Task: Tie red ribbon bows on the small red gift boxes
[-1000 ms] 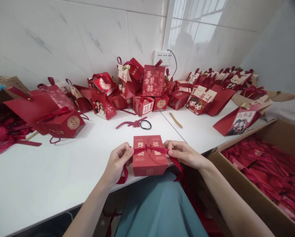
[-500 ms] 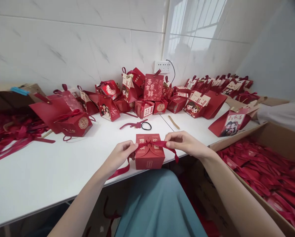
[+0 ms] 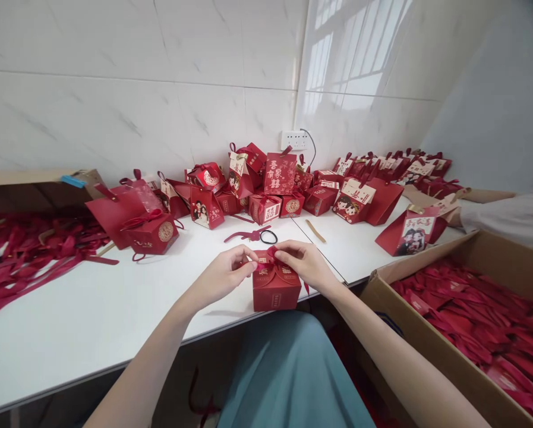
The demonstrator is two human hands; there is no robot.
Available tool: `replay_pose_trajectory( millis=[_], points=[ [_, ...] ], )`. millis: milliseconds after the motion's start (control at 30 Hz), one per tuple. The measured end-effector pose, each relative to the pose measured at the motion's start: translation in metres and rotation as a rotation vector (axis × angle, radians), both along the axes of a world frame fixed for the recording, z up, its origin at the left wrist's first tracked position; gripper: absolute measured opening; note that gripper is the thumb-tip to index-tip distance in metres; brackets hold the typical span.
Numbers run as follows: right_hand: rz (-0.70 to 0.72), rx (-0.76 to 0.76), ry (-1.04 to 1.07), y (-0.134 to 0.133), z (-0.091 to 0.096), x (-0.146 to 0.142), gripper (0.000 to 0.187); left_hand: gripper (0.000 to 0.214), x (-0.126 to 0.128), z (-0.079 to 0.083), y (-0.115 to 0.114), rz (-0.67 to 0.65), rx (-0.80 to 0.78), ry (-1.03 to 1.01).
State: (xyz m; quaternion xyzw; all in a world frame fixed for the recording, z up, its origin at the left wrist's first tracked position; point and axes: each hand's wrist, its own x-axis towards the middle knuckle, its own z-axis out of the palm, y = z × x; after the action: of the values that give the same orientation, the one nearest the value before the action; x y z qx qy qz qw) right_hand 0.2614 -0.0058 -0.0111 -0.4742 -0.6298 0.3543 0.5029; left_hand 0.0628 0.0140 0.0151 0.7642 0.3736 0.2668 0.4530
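Pinching the ribbon [image 3: 271, 252] between thumb and fingers, the right hand [image 3: 305, 263] sits over the top of the red box [image 3: 277, 295], its wrist to the box's right. The left hand [image 3: 227, 271] is curled at the box's upper left, thumb and forefinger close together beside the ribbon; whether they grip it I cannot tell. The box stands upright at the near edge of the bench [image 3: 159, 315], its curved top flaps folded over, pale print on the front, and a short tail of ribbon hangs by its right side. Just behind it lie a black band [image 3: 268, 237], a cut strip [image 3: 248, 235] of dark red, and, farther right, a gold strip [image 3: 315, 231]. Finished boxes [image 3: 279, 178] crowd together along the wall [image 3: 136, 119], below a socket [image 3: 294, 140]. Loose red ribbons [image 3: 38, 261] are heaped at the left, while a carton [image 3: 364, 291] at the right holds many red pieces [image 3: 462, 321]. Beyond that carton shows another person's pale sleeve [image 3: 507, 219].
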Motion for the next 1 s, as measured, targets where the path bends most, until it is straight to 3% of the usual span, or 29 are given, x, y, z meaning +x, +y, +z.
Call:
replay_pose_trajectory(
  millis=[200, 367, 500, 800, 900, 1000],
  points=[
    [-0.051, 0.053, 0.011, 0.002, -0.004, -0.007, 0.018, 0.015, -0.002, 0.018, -0.003, -0.028, 0.269, 0.223],
    [-0.128, 0.008, 0.103, 0.002, -0.005, -0.013, 0.012, 0.021, -0.003, 0.023, -0.008, -0.002, 0.422, 0.477],
    [-0.118, -0.006, 0.125, 0.000, -0.005, -0.014, 0.010, 0.020, 0.000, 0.025, -0.010, 0.015, 0.521, 0.507],
    [-0.115, 0.014, 0.131, 0.000, -0.009, -0.013, 0.014, 0.029, 0.004, 0.027, -0.007, 0.116, 0.417, 0.614],
    [-0.104, 0.011, 0.140, 0.000, -0.009, -0.013, 0.013, 0.019, 0.005, 0.031, -0.008, 0.048, 0.405, 0.543],
    [-0.106, 0.028, 0.120, 0.001, -0.010, -0.013, 0.012, 0.029, 0.004, 0.032, -0.008, -0.035, 0.450, 0.536]
  ],
)
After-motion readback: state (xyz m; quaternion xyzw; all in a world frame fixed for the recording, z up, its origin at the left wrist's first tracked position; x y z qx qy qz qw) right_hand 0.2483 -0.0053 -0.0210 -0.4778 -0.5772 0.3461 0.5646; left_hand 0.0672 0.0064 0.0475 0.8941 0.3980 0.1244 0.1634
